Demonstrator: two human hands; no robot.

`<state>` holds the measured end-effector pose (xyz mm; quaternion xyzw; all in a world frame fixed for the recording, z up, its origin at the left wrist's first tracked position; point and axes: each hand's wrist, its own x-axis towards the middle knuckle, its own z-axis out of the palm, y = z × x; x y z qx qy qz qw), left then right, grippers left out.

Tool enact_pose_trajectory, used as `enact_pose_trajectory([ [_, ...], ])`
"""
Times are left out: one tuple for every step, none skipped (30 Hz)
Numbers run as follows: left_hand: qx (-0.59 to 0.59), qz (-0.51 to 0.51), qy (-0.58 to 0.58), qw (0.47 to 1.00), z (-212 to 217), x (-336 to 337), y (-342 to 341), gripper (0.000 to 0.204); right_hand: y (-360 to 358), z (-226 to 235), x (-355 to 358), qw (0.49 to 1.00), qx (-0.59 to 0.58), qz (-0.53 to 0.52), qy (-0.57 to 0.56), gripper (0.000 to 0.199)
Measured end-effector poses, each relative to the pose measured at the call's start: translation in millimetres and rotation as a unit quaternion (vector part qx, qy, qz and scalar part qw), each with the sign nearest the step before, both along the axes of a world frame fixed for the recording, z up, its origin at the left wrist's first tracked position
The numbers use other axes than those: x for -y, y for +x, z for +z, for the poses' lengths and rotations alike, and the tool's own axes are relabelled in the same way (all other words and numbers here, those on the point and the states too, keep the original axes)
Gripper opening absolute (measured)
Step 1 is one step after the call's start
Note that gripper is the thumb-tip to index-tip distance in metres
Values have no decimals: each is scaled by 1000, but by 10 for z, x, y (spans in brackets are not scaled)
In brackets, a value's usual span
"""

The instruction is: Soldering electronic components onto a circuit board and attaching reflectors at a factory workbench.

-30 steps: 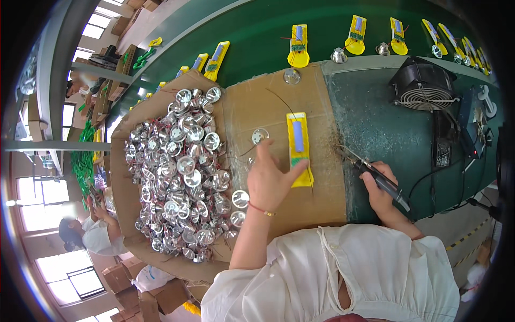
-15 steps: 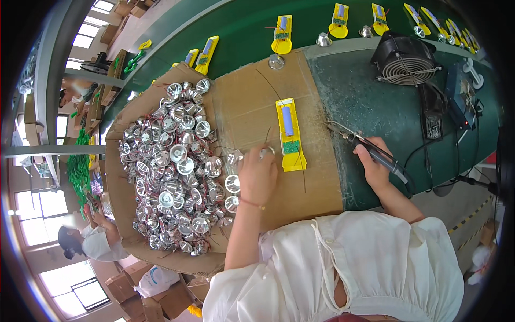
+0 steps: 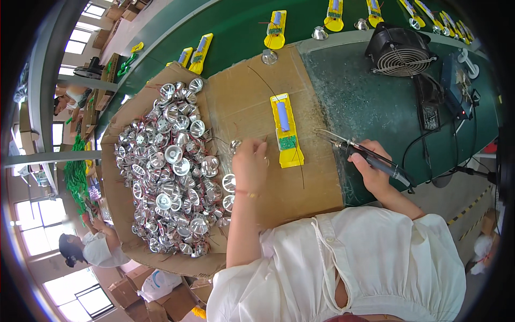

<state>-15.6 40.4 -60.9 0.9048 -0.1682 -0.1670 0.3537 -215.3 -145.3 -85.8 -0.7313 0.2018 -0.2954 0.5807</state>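
Working over a sheet of brown corrugated cardboard (image 3: 316, 177) laid on the green bench, the person kept both hands busy. The left hand (image 3: 250, 163) was closed, fingers pinched together on a small shiny silver cone-shaped reflector (image 3: 235, 145) with thin wires trailing, held just left of the long yellow plastic holder with a blue cylindrical cell and a small green circuit board (image 3: 287, 131). The right hand (image 3: 372, 169) was clamped around the dark handle of a soldering iron (image 3: 357, 151), resting on the green mat (image 3: 370, 102) to the right of the holder. The iron's long axis ran from lower right to upper left, its metal tip pointing toward the holder's board end but stopping apart from it. The yellow holder lay flat on the cardboard, long axis running roughly away from the person, board end nearest the body. Judging from the layout, the work looked early in a long run: a large heap of silver reflectors (image 3: 171, 172) sat on the cardboard at the left, seemingly still waiting, and the reflector in hand did not yet appear joined to the board. Several similar yellow holders (image 3: 276, 29) lay along the green belt beyond. A black desk fan (image 3: 398, 49) stood at the far right.
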Motion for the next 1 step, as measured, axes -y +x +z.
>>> enact_pose_trajectory([
  [-118, 46, -71, 989, 133, -50, -66, 15, -4, -2, 23, 1000, 12, 8, -16, 19],
])
